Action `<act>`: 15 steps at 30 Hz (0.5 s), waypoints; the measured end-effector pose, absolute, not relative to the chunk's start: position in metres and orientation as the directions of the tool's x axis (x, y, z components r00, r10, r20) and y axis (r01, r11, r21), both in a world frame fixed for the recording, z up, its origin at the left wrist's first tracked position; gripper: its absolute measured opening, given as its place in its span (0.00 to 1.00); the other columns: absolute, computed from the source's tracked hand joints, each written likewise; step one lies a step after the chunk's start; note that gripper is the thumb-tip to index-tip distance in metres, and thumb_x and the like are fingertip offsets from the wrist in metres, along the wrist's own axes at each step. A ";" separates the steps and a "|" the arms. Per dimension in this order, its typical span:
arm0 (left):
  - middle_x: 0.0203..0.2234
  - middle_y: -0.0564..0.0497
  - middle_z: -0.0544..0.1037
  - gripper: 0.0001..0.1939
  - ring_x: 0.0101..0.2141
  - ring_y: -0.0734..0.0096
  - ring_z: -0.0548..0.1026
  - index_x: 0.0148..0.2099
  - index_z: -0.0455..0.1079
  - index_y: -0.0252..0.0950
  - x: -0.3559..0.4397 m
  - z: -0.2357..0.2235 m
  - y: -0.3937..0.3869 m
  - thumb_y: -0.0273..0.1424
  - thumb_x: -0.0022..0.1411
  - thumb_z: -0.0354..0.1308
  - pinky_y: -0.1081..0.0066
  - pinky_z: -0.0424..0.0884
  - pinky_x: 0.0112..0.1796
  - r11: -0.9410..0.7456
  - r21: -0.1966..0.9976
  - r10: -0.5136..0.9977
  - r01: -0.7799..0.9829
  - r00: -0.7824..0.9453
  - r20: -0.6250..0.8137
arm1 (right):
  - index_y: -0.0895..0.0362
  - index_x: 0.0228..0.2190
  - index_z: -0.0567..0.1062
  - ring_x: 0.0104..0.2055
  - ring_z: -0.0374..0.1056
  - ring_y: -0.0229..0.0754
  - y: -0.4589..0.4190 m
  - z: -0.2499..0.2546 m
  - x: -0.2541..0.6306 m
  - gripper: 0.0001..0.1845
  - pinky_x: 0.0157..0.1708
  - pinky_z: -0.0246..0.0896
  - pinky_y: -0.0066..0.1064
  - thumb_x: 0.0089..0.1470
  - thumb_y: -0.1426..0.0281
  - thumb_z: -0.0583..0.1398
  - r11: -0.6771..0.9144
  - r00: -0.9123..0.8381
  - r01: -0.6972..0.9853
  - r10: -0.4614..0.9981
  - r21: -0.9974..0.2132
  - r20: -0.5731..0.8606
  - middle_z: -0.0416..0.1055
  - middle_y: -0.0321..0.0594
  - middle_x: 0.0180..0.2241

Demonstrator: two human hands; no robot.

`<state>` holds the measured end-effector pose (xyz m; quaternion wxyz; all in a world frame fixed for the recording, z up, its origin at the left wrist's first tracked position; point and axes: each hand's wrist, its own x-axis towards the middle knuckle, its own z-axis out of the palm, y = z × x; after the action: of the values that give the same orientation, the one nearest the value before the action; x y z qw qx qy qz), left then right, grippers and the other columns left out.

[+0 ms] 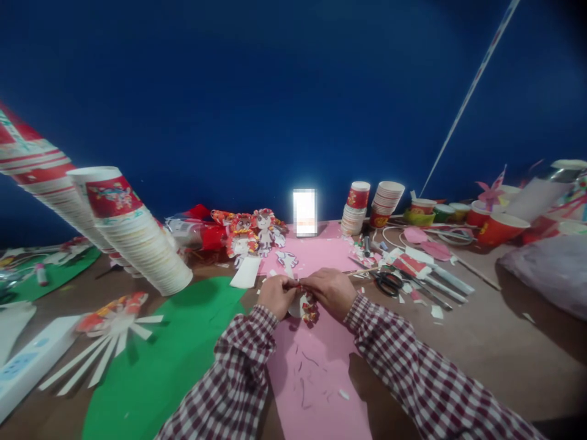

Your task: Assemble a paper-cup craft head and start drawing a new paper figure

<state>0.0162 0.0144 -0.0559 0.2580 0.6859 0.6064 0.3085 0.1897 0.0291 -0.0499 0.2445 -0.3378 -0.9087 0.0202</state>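
My left hand (275, 295) and my right hand (331, 289) meet over a pink paper sheet (316, 366). Both pinch a small paper cutout figure (306, 305), white with red and yellow print, that hangs between the fingers. Checked red-and-white sleeves cover both forearms. Small paper scraps lie on the pink sheet below the hands.
Tilted stacks of paper cups (137, 238) lean at left over a green sheet (156, 360). A cut cup with splayed strips (110, 336) lies near a white power strip (22, 366). Finished cutout figures (257, 232), black scissors (389, 282), more cup stacks (355, 211) and bowls (499, 227) sit behind.
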 end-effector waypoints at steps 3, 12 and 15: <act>0.27 0.48 0.78 0.09 0.30 0.70 0.73 0.32 0.74 0.33 0.017 -0.052 0.014 0.30 0.49 0.55 0.73 0.67 0.32 -0.124 0.726 0.992 0.676 0.080 0.096 | 0.53 0.39 0.71 0.34 0.63 0.36 0.028 -0.052 0.189 0.10 0.34 0.53 0.27 0.56 0.70 0.53 0.752 -0.640 0.617 0.650 -0.231 0.409 0.71 0.38 0.33; 0.26 0.48 0.78 0.10 0.29 0.70 0.73 0.33 0.75 0.34 0.016 -0.052 0.012 0.30 0.48 0.55 0.73 0.66 0.31 -0.103 0.719 0.994 0.688 0.097 0.050 | 0.53 0.39 0.71 0.35 0.63 0.37 0.027 -0.051 0.189 0.10 0.34 0.53 0.26 0.56 0.68 0.52 0.742 -0.649 0.622 0.668 -0.252 0.364 0.70 0.38 0.32; 0.26 0.48 0.78 0.10 0.29 0.70 0.73 0.32 0.75 0.34 0.017 -0.052 0.012 0.30 0.48 0.56 0.73 0.66 0.31 -0.108 0.709 0.994 0.697 0.098 0.054 | 0.53 0.39 0.71 0.36 0.63 0.36 0.027 -0.051 0.190 0.11 0.34 0.53 0.26 0.56 0.69 0.52 0.745 -0.654 0.620 0.664 -0.247 0.363 0.70 0.38 0.32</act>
<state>0.0167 0.0121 -0.0522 0.2679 0.6909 0.6119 0.2765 0.1897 0.0265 -0.0512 0.2197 -0.3535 -0.9079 0.0504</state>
